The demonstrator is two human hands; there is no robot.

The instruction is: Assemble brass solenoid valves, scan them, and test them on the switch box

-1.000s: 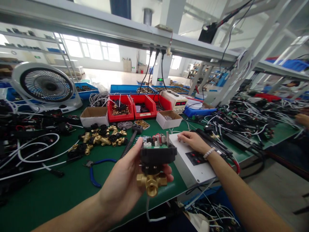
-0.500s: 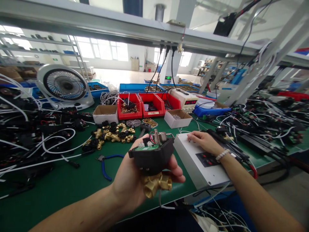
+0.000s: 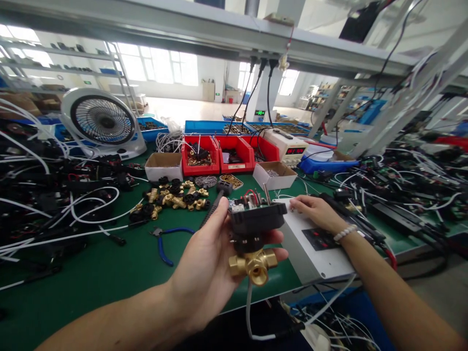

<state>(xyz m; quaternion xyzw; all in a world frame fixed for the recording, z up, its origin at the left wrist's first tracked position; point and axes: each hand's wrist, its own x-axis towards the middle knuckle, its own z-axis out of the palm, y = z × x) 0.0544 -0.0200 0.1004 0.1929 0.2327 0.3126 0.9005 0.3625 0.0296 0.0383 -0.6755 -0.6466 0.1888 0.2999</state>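
My left hand (image 3: 212,263) is wrapped round a motorised valve: a black open-topped actuator housing (image 3: 256,220) with a circuit board and red wires showing, mounted on a brass three-way valve body (image 3: 253,263). A white cable (image 3: 256,321) hangs from it below the bench edge. My right hand (image 3: 317,212), with a bead bracelet at the wrist, rests palm down with fingers curled on top of a white metal test box (image 3: 321,258) that has red switches on a black panel.
A green bench mat (image 3: 91,273) carries blue-handled pliers (image 3: 164,243), a black-handled screwdriver (image 3: 215,202), a heap of brass and black valve parts (image 3: 171,197), cardboard boxes, red bins (image 3: 215,156), a white fan (image 3: 102,122), a power supply (image 3: 288,146) and tangles of wired units left and right.
My left hand tilted the valve and brought it back upright, now with a brass port facing me. The view shifted right to left. My right hand stayed on the white box.
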